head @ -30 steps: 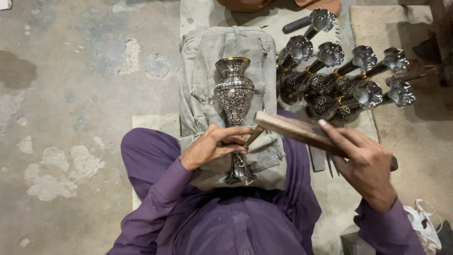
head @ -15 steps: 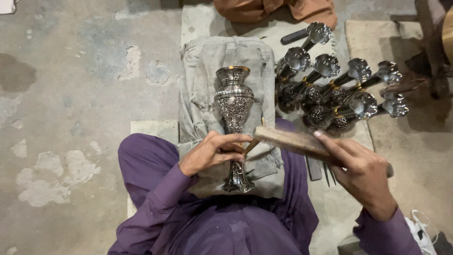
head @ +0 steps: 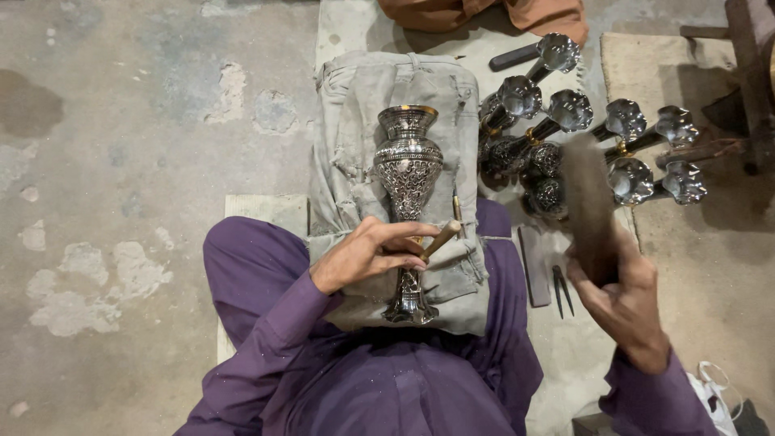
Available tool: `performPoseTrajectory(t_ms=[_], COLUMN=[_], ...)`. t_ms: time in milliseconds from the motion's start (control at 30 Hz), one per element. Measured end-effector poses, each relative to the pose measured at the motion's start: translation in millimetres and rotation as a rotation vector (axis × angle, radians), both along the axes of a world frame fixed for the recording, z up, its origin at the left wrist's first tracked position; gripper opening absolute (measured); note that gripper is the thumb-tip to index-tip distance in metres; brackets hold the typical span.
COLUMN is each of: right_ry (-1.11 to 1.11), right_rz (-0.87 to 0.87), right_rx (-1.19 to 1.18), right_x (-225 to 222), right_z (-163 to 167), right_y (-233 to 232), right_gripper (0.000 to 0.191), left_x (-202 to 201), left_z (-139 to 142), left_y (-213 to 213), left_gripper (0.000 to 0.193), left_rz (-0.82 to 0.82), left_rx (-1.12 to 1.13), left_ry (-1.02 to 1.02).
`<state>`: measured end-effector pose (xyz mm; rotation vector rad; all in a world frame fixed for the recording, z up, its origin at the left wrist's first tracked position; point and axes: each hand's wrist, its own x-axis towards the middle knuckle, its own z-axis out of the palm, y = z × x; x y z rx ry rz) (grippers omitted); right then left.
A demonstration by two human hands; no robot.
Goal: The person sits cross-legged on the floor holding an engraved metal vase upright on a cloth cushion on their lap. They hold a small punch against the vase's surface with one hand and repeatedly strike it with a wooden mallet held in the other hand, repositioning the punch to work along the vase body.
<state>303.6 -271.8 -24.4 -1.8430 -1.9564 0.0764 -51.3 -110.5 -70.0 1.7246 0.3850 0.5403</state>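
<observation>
While lying lengthwise on the grey folded cloth (head: 355, 121) over the person's lap, the engraved silver metal vase (head: 407, 173) points its mouth away and its foot toward the body. Its neck is pinned by the left hand (head: 367, 254), curled around a thin brass-tipped punch (head: 440, 239). Raised and motion-blurred, the right hand (head: 622, 295) grips a wooden mallet (head: 588, 206).

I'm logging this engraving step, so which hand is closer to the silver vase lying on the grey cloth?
Left. The left hand rests on the vase at its stem, holding a small punch; the right hand is off to its right, swinging a blurred wooden mallet.
</observation>
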Motion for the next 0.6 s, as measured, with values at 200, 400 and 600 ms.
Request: performPoseTrajectory(t_ms=[200, 400, 600], right_ry=[-0.095, -0.281, -0.154], right_rz=[-0.052, -0.103, -0.067], right_rx=[-0.016, -0.181, -0.116], right_x=[-2.2, -11.1, -10.4], right_z=[-3.2, 5.6, 16.6], right_y=[-0.8, -2.9, 0.6], right_gripper=[0.056, 0.058, 0.071], left_x=[0.6, -1.5, 0.1], left_z=[-3.0, -11.3, -14.6], left_y=[2.1, 4.7, 4.0], left_gripper=[0.052, 0.052, 0.052], left_rz=[-0.021, -0.009, 0.027], left_rx=[0.026, 0.052, 0.027], left_ry=[-0.043, -0.057, -0.042])
